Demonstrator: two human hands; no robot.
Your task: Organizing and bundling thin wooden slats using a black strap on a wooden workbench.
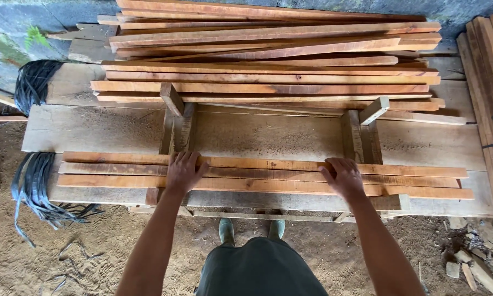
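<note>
Wooden slats [263, 175] laid side by side across the counter [93, 131], left hand [184, 171] and right hand [342, 176] pressed flat on them, fingers spread, nothing gripped, more slats stacked behind [268, 60]

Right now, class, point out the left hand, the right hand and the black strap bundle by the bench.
left hand [183, 171], head view, back of the hand
right hand [342, 176], head view, back of the hand
black strap bundle [33, 183], head view, middle of the loop
</note>
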